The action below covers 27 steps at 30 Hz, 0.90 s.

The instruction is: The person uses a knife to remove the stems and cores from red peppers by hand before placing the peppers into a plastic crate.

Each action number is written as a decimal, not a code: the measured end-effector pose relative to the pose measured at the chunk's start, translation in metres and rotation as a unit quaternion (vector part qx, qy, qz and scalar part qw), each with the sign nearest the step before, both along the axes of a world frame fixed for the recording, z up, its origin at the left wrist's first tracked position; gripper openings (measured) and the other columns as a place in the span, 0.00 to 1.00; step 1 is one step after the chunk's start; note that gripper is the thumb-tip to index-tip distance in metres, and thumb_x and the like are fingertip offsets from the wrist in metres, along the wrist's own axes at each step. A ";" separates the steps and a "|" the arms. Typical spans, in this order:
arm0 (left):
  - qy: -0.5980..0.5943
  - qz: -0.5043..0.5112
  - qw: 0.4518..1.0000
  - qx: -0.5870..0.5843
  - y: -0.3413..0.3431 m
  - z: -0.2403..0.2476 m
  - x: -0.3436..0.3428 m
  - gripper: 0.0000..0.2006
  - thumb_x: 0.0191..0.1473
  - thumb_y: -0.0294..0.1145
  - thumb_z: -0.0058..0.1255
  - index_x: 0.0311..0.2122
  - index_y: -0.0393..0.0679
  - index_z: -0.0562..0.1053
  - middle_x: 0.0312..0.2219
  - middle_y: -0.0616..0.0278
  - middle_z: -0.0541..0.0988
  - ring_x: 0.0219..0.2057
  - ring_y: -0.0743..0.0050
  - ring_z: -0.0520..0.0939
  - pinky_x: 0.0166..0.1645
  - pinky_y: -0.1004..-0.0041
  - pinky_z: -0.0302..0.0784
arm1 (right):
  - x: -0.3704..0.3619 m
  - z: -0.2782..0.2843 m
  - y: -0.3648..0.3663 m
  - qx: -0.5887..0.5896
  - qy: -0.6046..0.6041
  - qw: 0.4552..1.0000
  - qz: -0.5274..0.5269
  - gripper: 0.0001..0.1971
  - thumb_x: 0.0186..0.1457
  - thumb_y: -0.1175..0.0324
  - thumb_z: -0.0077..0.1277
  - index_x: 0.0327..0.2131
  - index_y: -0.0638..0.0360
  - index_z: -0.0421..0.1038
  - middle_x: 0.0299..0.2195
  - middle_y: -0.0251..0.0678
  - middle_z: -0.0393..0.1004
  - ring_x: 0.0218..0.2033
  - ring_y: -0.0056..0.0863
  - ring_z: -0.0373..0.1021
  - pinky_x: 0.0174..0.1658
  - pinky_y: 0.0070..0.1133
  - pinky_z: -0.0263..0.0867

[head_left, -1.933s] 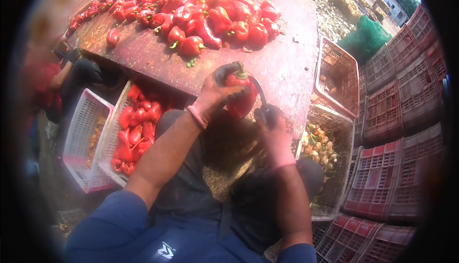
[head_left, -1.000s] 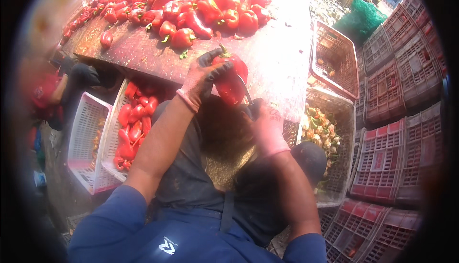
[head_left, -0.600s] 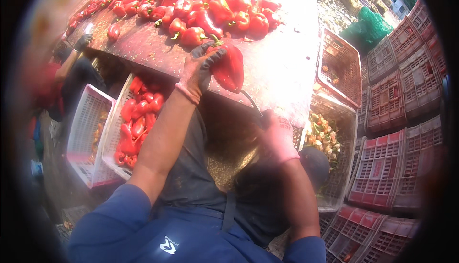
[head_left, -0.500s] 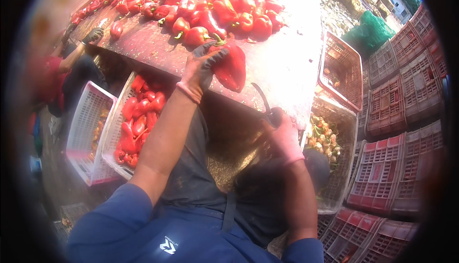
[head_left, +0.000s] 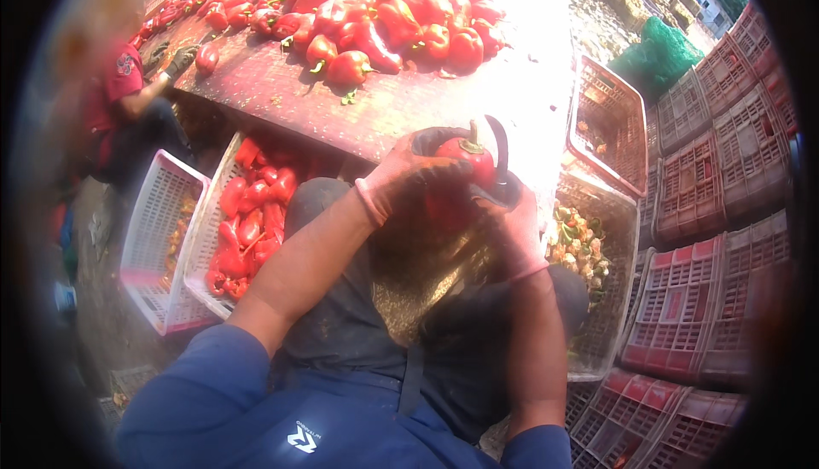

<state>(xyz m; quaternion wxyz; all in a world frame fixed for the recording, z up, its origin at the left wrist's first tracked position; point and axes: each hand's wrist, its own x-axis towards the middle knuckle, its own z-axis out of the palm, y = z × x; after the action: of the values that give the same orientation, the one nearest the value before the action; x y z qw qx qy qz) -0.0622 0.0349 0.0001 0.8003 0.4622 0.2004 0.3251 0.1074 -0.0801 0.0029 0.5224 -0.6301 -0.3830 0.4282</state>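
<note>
My left hand [head_left: 420,166], in a pink and black work glove, is closed around a red bell pepper [head_left: 467,160] held stem up just off the table's near edge. The pepper's green stem points upward, and its lower part lies in shadow. In a like glove, my right hand [head_left: 508,217] grips a small knife with a curved dark blade [head_left: 499,146]. That blade stands upright close beside the pepper's stem; whether it touches the flesh I cannot tell. On the table [head_left: 341,123] ahead lies a large heap of red peppers [head_left: 384,25].
A crate of red peppers [head_left: 247,221] stands by my left leg, next to a white crate [head_left: 162,238]. By my right knee, a crate holds cut-off cores [head_left: 576,247]. Stacked crates [head_left: 682,298] line the right side. At far left a co-worker in a red shirt [head_left: 119,76] reaches to the table.
My left hand has brought the pepper from over the table toward me and right, turning its stem up. My right hand has raised the knife beside it. The co-worker has leaned into view.
</note>
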 end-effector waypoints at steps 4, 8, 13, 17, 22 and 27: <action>0.095 -0.013 0.990 0.100 0.006 -0.001 -0.002 0.27 0.49 0.26 0.65 0.55 0.36 0.71 0.47 0.59 0.80 0.47 0.74 0.80 0.54 0.71 0.78 | -0.006 0.000 -0.001 0.042 0.008 0.999 -0.008 0.20 0.48 0.70 0.69 0.43 0.65 0.75 0.32 0.31 0.80 0.32 0.16 0.73 0.36 0.20 0.71; 0.131 -0.019 0.978 0.161 0.016 -0.017 -0.006 0.26 0.48 0.28 0.65 0.53 0.35 0.73 0.45 0.60 0.80 0.46 0.76 0.80 0.53 0.72 0.78 | -0.005 0.005 -0.003 0.007 -0.015 1.000 0.020 0.22 0.45 0.72 0.70 0.44 0.65 0.75 0.32 0.33 0.81 0.33 0.17 0.74 0.37 0.21 0.72; 0.100 -0.049 0.989 0.096 -0.001 0.007 -0.006 0.27 0.46 0.30 0.66 0.52 0.35 0.73 0.44 0.60 0.80 0.46 0.75 0.80 0.54 0.71 0.78 | -0.003 0.005 -0.006 0.026 -0.027 0.998 0.046 0.23 0.43 0.72 0.70 0.45 0.65 0.75 0.31 0.33 0.80 0.30 0.18 0.74 0.33 0.21 0.72; 0.073 -0.077 0.993 0.049 -0.004 0.011 -0.008 0.27 0.45 0.30 0.65 0.52 0.35 0.73 0.45 0.59 0.80 0.46 0.74 0.81 0.54 0.70 0.77 | -0.002 0.008 -0.007 -0.003 -0.025 0.997 0.076 0.23 0.43 0.71 0.71 0.44 0.65 0.75 0.28 0.32 0.79 0.23 0.16 0.72 0.24 0.19 0.69; 0.058 -0.122 0.988 0.075 0.000 0.009 -0.012 0.29 0.44 0.32 0.66 0.53 0.35 0.73 0.45 0.60 0.80 0.47 0.73 0.80 0.56 0.69 0.75 | -0.003 0.013 -0.014 -0.008 0.037 0.995 0.087 0.21 0.45 0.69 0.70 0.44 0.63 0.75 0.24 0.30 0.77 0.17 0.16 0.69 0.17 0.17 0.62; 0.033 -0.165 0.982 0.087 0.007 0.005 -0.015 0.32 0.42 0.32 0.69 0.53 0.35 0.73 0.47 0.59 0.80 0.49 0.71 0.80 0.59 0.67 0.74 | 0.004 0.010 -0.016 -0.012 0.076 0.989 0.125 0.19 0.47 0.68 0.68 0.43 0.62 0.75 0.23 0.29 0.76 0.16 0.16 0.69 0.16 0.17 0.61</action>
<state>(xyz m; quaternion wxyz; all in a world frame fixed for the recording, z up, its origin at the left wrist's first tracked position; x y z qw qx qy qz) -0.0768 0.0419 0.0055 0.7927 0.5673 0.1188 0.1888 0.1112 -0.0961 0.0127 0.4851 -0.5492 -0.4123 0.5414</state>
